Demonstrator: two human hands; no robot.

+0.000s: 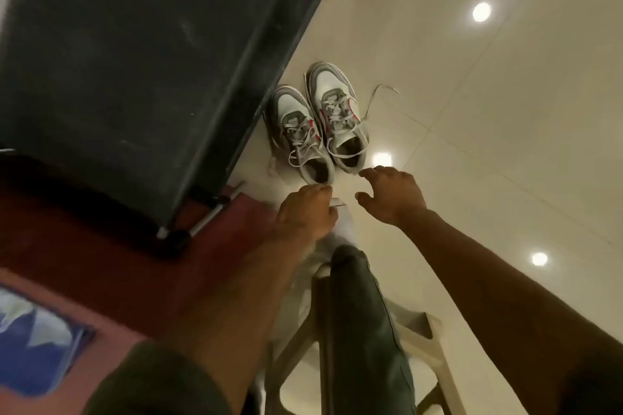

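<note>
Reaching down from the chair (421, 340), I have both hands low over the floor (472, 111), just short of a pair of grey-and-white sneakers. The nearer sneaker (298, 135) sits directly ahead of my left hand (306, 209), its heel almost at the fingertips. The farther sneaker (337, 111) stands touching it, ahead of my right hand (394, 195) and slightly beyond its reach.

My right hand is spread, fingers apart and bent a little, holding nothing. My left hand has its fingers bunched, with a pale strip showing at the tips. Whether it pinches that strip or merely covers it, I cannot tell.

Judging by how things lie, the job has barely begun. Both sneakers are empty and neither is lifted. Their laces are slack, and one loose lace (374, 94) trails across the floor beyond my right hand. Below my left hand a blurred white shape (340, 232) at the end of the dark trouser leg (360, 296) is probably a socked foot, not yet in a shoe. I reckon what remains is grasping a sneaker, drawing it back, getting the foot in, and tying up.
</note>
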